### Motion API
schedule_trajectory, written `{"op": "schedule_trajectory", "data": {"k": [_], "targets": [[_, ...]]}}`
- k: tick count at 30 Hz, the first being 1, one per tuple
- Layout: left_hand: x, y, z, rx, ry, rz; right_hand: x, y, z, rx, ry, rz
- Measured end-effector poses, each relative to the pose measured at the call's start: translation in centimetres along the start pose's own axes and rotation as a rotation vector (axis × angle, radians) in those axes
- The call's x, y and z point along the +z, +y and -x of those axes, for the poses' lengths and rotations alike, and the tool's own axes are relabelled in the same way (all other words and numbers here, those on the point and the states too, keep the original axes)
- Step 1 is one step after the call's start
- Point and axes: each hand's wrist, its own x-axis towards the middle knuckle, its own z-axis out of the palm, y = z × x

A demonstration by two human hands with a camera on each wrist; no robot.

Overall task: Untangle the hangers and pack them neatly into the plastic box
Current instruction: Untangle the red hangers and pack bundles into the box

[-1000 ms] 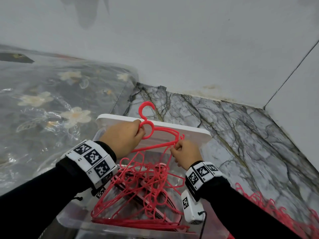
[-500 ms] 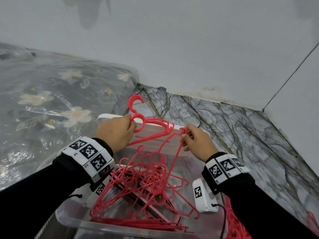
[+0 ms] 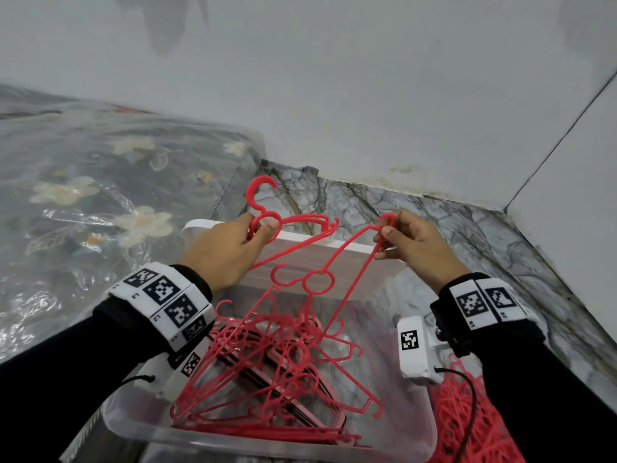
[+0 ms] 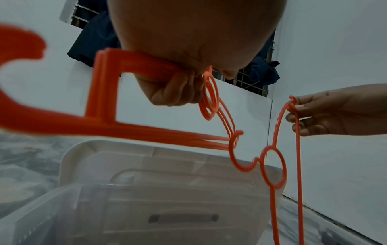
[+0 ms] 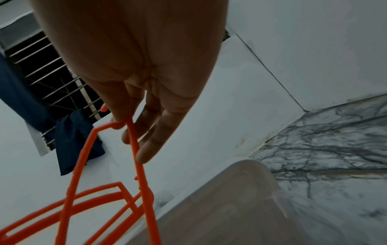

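My left hand [image 3: 260, 230] grips a small bundle of red hangers [image 3: 300, 225] by the neck rings, hooks pointing up, above the box's far end. My right hand [image 3: 384, 230] pinches one shoulder corner of a single red hanger [image 3: 317, 280], which dangles slanted between the hands. In the left wrist view its hook [image 4: 236, 149] lies against the bundle's [image 4: 146, 131] shoulder tips; I cannot tell whether it is caught there. Below, a tangle of red hangers [image 3: 267, 362] fills the clear plastic box [image 3: 233, 442]. The right wrist view shows fingertips [image 5: 117, 121] on the thin hanger [image 5: 142, 182].
The white lid [image 3: 337, 250] leans at the box's far end. Another heap of red hangers [image 3: 467, 419] lies on the marble floor [image 3: 467, 228] right of the box. A plastic-wrapped floral bundle [image 3: 100, 195] lies on the left; white walls close the corner.
My right hand has moved right and up, away from the left, drawing one hanger out from the bundle. The left hand has lifted its bundle slightly.
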Motion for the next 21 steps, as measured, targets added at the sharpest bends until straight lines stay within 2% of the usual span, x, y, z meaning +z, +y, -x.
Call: {"op": "schedule_trajectory", "data": {"k": [2, 5, 9, 12, 18, 21], "targets": [[0.1, 0.2, 0.1, 0.044, -0.024, 0.001, -0.3, -0.1, -0.1, -0.045, 0.035, -0.075], [0.9, 0.2, 0.0, 0.094, -0.149, 0.08, -0.4, -0.2, -0.4, -0.092, 0.085, -0.164], [1.5, 0.0, -0.1, 0.143, -0.2, -0.016, -0.3, -0.3, -0.5, -0.131, 0.086, -0.148], [1.6, 0.1, 0.0, 0.134, -0.196, 0.015, 0.0, -0.2, -0.3, -0.143, 0.009, -0.043], [1.7, 0.2, 0.1, 0.116, -0.194, -0.05, 1.4, 2.0, 0.9, -0.128, -0.205, 0.418], [1.7, 0.2, 0.1, 0.114, -0.197, -0.078, 1.5, 2.4, 1.0, -0.137, -0.249, 0.557]]}}
